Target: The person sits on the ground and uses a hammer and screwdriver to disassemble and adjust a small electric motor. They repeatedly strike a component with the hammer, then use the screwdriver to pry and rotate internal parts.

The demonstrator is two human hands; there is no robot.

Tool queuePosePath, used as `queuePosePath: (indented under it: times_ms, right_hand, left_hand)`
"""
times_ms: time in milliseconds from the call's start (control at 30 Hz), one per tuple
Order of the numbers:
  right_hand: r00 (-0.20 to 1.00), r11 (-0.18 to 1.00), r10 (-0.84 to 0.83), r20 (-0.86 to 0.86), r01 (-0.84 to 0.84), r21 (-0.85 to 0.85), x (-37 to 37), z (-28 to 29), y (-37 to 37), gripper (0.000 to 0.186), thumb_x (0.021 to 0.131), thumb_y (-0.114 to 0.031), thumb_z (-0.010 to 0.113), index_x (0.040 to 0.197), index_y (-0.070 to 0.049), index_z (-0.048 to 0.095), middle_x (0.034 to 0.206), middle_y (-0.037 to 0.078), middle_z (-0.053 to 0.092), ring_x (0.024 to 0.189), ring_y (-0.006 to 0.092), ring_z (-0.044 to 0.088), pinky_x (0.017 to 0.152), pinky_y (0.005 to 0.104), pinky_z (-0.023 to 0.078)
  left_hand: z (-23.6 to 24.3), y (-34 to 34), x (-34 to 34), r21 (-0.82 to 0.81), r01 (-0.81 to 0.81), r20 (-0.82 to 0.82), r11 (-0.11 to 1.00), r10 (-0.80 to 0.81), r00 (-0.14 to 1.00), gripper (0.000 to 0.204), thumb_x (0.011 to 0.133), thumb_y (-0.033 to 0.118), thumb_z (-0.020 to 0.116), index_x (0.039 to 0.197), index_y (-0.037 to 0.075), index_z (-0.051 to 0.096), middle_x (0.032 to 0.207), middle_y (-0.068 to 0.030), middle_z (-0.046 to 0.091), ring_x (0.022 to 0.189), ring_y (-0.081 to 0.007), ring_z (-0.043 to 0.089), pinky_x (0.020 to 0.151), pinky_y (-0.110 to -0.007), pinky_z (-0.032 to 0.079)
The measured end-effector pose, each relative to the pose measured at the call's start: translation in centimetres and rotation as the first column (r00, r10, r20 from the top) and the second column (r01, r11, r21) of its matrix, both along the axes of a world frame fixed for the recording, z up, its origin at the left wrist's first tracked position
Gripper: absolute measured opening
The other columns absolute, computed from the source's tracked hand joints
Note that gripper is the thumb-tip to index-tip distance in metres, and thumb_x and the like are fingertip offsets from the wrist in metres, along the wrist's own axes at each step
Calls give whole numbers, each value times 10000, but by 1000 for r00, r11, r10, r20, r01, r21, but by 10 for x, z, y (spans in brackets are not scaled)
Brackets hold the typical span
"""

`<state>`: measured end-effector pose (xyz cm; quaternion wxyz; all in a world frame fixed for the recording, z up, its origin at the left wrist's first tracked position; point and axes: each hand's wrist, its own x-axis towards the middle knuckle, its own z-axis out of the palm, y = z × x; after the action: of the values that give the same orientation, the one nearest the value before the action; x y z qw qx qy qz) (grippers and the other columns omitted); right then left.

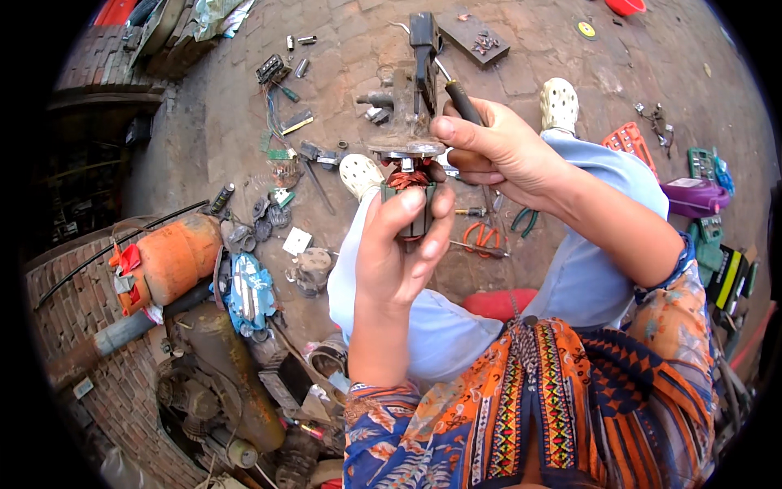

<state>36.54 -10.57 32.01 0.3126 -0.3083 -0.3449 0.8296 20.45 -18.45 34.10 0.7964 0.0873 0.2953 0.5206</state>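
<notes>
My left hand (387, 261) grips the copper-wound motor core (407, 178) beside a round metal plate (405, 150); my right hand (507, 153) is closed on a black-handled screwdriver (463, 103).

At left, an orange cylinder (181, 254) beside blue plastic (244, 275). On the right, a purple case (695, 198) near a red tray (631, 147). Toward the top, a dark block (463, 31) bearing small bits (485, 43), then a yellow disc (586, 30) and a cut-off red bowl (626, 6). On the bricks (546, 49), green-handled pliers (533, 220) near an orange-handled tool (481, 247).
</notes>
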Motion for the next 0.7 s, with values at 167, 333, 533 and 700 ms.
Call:
queuePosePath:
  times_ms: [167,333,533,700]
  right_hand:
    - [903,987,32,428,-97,131,7,-13,6,410,967,-402,503,1054,-1,495,887,123,690,520,62,408,474,234,335]
    - [757,687,-381,531,-153,710,30,-28,16,269,944,-223,561,1007,26,481,813,152,681,741,223,631,707,338,486]
    - [665,563,-481,572,-266,782,47,2,14,186,906,-147,605,1033,-17,566,756,115,623,674,187,587,634,290,454]
    - [800,430,-304,517,-369,824,54,4,8,211,896,-134,610,1071,-19,587,770,107,614,672,198,584,648,286,460]
  left_hand:
    - [-12,-4,-12,-42,12,3,999,-12,1000,327,950,206,482,1104,-83,473,737,-64,467,403,-58,358,312,-183,314]
    - [-12,-5,-21,-10,-19,-393,1000,13,919,294,918,201,535,1045,-64,525,708,-55,485,381,-40,335,320,-175,264]
    - [-19,-12,-30,14,-36,-586,999,37,809,280,881,217,590,982,-41,548,693,-60,529,380,-29,331,333,-177,235]
    - [-25,-14,-27,-43,-16,-662,999,-17,749,258,855,214,630,942,-15,553,691,-55,545,382,-23,321,343,-176,229]
